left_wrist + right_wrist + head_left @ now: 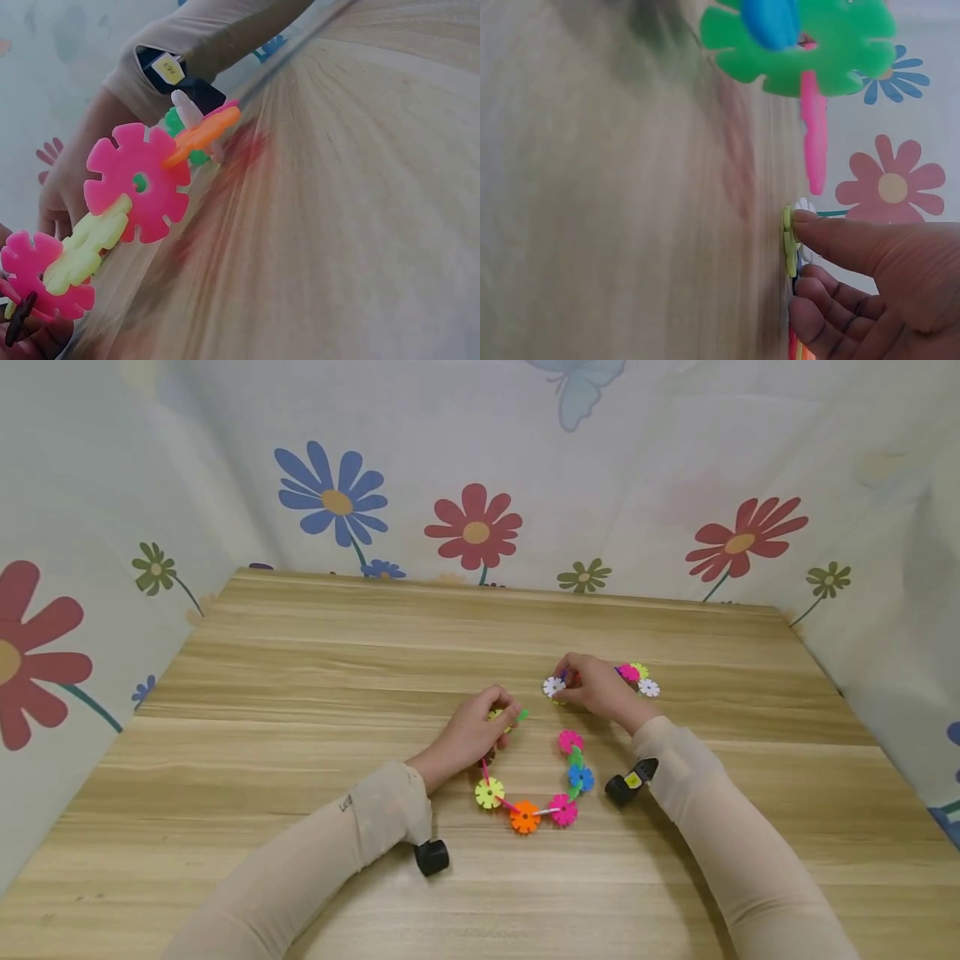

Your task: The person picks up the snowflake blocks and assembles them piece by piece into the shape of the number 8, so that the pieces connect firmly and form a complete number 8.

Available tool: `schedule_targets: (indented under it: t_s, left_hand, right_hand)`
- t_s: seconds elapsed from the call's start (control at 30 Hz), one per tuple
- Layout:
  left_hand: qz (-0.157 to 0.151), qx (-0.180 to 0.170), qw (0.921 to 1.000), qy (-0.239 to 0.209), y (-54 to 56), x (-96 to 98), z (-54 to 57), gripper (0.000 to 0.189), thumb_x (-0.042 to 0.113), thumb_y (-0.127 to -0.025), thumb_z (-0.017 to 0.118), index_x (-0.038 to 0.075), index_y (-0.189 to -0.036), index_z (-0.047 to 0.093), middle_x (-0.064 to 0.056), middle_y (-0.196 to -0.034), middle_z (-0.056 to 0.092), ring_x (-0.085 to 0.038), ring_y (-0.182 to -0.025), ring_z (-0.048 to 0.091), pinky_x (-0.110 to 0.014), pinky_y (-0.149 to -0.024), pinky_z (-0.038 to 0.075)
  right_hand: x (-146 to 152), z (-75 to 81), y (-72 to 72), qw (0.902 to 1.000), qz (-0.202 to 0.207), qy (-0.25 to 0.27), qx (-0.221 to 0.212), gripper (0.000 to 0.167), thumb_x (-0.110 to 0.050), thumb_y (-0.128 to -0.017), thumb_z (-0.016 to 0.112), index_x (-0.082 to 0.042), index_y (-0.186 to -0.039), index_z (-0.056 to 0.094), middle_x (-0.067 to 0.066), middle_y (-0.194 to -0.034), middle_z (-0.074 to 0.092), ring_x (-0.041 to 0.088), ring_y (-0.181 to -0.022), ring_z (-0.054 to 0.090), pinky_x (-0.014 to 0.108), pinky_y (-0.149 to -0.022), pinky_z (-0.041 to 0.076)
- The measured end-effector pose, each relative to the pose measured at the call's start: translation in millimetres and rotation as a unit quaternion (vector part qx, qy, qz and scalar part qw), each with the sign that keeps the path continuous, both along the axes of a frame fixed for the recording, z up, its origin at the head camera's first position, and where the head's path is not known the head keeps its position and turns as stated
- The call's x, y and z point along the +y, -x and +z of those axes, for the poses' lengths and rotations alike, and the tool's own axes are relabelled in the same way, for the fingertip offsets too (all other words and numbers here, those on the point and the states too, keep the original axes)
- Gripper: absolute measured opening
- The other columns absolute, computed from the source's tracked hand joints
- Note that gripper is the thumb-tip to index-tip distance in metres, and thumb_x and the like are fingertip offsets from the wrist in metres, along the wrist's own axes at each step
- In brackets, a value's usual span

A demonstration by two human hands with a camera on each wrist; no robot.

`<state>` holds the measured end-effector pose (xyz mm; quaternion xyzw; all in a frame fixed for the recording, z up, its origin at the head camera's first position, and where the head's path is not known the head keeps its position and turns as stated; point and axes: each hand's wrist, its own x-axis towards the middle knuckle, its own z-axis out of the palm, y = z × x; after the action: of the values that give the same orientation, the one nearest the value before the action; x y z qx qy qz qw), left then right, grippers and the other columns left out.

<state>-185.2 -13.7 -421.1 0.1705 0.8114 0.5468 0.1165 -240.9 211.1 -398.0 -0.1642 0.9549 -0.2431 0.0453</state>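
Note:
Slotted plastic snowflake discs are joined into a curved chain, with an orange disc at its near bend and a blue disc on its right side. At the chain's left end, my left hand grips a yellow disc, partly hidden by the fingers; a green disc shows past the fingertips. My right hand, farther back, has its thumb and finger about a white disc. In the right wrist view, the thumb touches a yellow-green disc and the white one behind it.
Loose discs, among them a pink disc and a white disc, lie beside and partly under the right hand. A wooden table carries everything. Flower-printed cloth hangs behind and at both sides.

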Motion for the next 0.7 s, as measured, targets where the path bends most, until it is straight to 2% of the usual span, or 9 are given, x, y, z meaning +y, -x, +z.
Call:
schedule_targets:
  t_s: [0.1, 0.3, 0.43, 0.7]
  left_hand:
    - [-0.001, 0.001, 1.0000, 0.003, 0.2, 0.2, 0.3, 0.024, 0.031, -0.100, 0.050, 0.008, -0.105, 0.056, -0.010, -0.074, 0.063, -0.011, -0.047, 0.047, -0.024, -0.043, 0.044]
    - [-0.003, 0.003, 1.0000, 0.006, 1.5, 0.1, -2.2, 0.026, 0.032, -0.101, 0.049, 0.008, -0.105, 0.057, -0.009, -0.067, 0.060, -0.011, -0.046, 0.046, -0.023, -0.043, 0.043]
    - [-0.003, 0.004, 0.9999, 0.014, 0.8, 0.1, -2.2, 0.029, 0.035, -0.101, 0.047, 0.008, -0.106, 0.059, -0.008, -0.065, 0.059, -0.011, -0.045, 0.046, -0.023, -0.043, 0.042]
    - [-0.001, 0.017, 0.9993, 0.032, -1.3, 2.3, 0.7, 0.031, 0.032, -0.102, 0.045, 0.006, -0.108, 0.061, -0.007, -0.062, 0.057, -0.011, -0.044, 0.045, -0.023, -0.043, 0.042]
  right_hand:
    - [0.4, 1.1, -1.4, 0.9998, -0.003, 0.021, -0.007, 0.024, -0.012, -0.086, 0.071, -0.003, -0.104, 0.058, 0.010, -0.087, 0.059, 0.018, -0.075, 0.053, 0.026, -0.067, 0.045]
    - [0.9, 4.2, -6.2, 0.9956, -0.017, 0.075, -0.053, 0.016, -0.010, -0.094, 0.061, 0.000, -0.105, 0.061, 0.012, -0.087, 0.062, 0.014, -0.068, 0.060, 0.026, -0.061, 0.054]
    - [0.6, 8.2, -11.4, 0.9926, -0.023, 0.099, -0.067, 0.016, -0.011, -0.095, 0.058, 0.002, -0.103, 0.061, 0.012, -0.085, 0.063, 0.012, -0.066, 0.061, 0.024, -0.061, 0.053]
    - [-2.0, 13.2, -29.9, 0.9791, 0.011, 0.171, -0.110, 0.021, -0.009, -0.098, 0.052, 0.008, -0.109, 0.058, 0.020, -0.082, 0.065, 0.013, -0.063, 0.062, 0.027, -0.061, 0.055]
